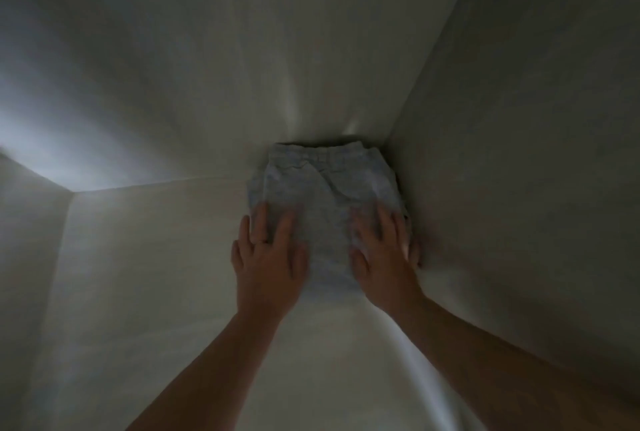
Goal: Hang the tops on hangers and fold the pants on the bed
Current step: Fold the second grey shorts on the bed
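A folded pair of light grey pants (323, 188) lies on a pale flat surface (156, 292), pushed close to a wall corner, its elastic waistband at the far end. My left hand (268, 257) lies flat on the near left part of the pants, fingers straight and spread, a ring on one finger. My right hand (382, 252) presses flat on the near right part, its outer fingers over the pants' right edge beside the wall. No tops or hangers are in view.
A pale wall (519, 153) rises directly right of the pants, and another pale wall (207, 67) stands behind them. The surface's far left edge (72, 191) shows in dim light.
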Tool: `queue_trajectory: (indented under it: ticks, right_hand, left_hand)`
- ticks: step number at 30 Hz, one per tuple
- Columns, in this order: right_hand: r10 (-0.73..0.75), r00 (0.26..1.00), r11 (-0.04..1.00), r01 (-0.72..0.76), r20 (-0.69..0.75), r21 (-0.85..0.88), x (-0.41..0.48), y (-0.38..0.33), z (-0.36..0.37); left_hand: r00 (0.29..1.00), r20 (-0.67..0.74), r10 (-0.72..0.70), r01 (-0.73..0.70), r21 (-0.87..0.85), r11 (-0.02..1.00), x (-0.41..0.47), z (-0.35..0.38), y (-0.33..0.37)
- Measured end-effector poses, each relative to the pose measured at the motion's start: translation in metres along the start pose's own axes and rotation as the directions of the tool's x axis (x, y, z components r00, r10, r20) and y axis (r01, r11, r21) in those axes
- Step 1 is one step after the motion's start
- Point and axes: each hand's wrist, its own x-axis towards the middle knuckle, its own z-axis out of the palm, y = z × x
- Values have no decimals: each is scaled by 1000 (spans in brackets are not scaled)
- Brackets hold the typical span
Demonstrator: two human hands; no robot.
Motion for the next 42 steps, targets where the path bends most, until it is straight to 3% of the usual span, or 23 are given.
queue_trajectory:
  ticks: [3,6,16,23,29,32,35,42]
  right_hand:
    - [-33,997,985,45,73,-167,15,15,19]
    - [-68,995,957,85,69,-277,37,31,31]
    - [-45,998,954,29,-46,-298,52,34,47]
    - [-20,980,942,84,197,-324,52,27,21]
    - [81,969,964,-17,234,-265,-41,26,3]
    - [186,888,966,-87,420,-245,-96,21,-5]
    - [219,854,968,-130,472,-216,-139,7,-18]
    - [87,906,986,-18,414,-167,-216,-20,-43]
  left_hand:
    - [991,126,46,-56,76,996,10,26,-3]
    - [989,143,23,-37,91,995,16,52,5]
    - [999,46,-5,2,53,999,33,72,9]
    - [945,323,-58,28,96,995,42,42,15]
    - [918,365,-153,129,89,988,-71,29,24]
    - [845,484,-227,193,119,974,-140,22,22]
    - [777,559,-290,257,138,956,-198,15,22]
    - [852,440,-284,265,105,959,-284,-26,31]
